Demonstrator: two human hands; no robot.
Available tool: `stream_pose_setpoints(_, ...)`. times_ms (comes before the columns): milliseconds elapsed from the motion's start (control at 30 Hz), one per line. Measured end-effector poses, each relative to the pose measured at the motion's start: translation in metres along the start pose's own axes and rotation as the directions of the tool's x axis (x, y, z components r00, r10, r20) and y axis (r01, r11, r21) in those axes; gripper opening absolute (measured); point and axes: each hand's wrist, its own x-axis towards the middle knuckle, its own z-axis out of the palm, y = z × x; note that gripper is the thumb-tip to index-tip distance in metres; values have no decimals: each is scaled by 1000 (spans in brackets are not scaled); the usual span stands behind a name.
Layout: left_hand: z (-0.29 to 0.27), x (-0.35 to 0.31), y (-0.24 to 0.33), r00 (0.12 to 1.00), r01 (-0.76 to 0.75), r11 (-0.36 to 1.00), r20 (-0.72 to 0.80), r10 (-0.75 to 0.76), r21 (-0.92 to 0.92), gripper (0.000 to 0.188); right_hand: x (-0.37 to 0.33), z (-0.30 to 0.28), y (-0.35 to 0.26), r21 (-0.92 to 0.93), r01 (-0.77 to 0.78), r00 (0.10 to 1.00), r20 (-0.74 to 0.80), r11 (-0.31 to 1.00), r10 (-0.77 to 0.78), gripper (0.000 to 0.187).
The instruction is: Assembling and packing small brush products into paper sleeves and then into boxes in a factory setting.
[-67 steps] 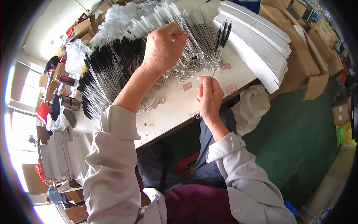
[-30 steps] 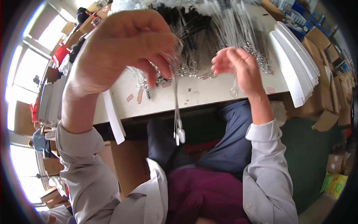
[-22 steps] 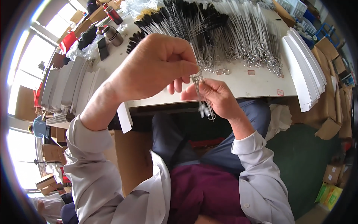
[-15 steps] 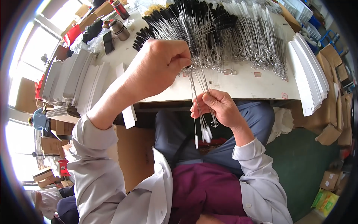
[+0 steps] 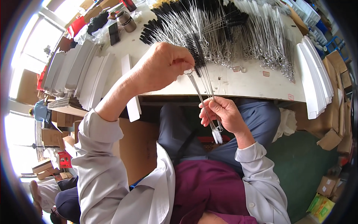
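My left hand (image 5: 162, 69) is closed in a pinch at the looped wire ends of some thin brushes. Their wire stems run down to my right hand (image 5: 225, 114), whose thumb and fingers are closed round the bundle of wire brushes (image 5: 207, 93). Black bristle heads (image 5: 194, 50) stick up from the bundle beside my left fingertips. White brush tips (image 5: 216, 136) hang below my right hand, next to a few wire loops. Beyond my hands, a large pile of black-bristled wire brushes (image 5: 160, 31) lies on the table, with many white-tipped ones (image 5: 264, 37) to the right.
Stacks of long white card strips stand at the table's left (image 5: 71, 71) and right (image 5: 315, 78). One white strip (image 5: 126, 65) lies near my left forearm. A metal flask (image 5: 126, 21) and a phone (image 5: 114, 34) are at the far left. A cardboard box (image 5: 138, 145) stands below the table edge.
The white tips, spread apart before, are now gathered together below my right hand. My left hand shows the wire loops at its fingertips. The view has shifted slightly.
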Motion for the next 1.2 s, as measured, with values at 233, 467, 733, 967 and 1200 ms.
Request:
stream_pose_setpoints(233, 1, -5, -24, 971, -91, 991, -210, 111, 101, 5, -5, 3, 3, -25, -81, 996, 26, 996, 82, 34)
stream_pose_setpoints(467, 1, -10, -47, 954, 0, 1000, -300, -3, -9, 5, -7, 10, 6, -94, -121, 992, 8, 988, 122, 36)
stream_pose_setpoints(733, 8, -16, -71, 904, -5, 998, -426, 29, 57, 8, -11, 18, 14, -145, -96, 995, -44, 985, 91, 39)
stream_pose_setpoints(967, 25, -47, -46, 866, -210, 858, -317, 386, 469, 7, -12, 10, 34, -337, -6, 990, -132, 942, -41, 40)
stream_pose_setpoints(1200, 27, -100, -85, 734, 359, 870, -678, -39, 338, 23, -17, 8, 42, -328, -35, 990, -140, 944, -11, 41)
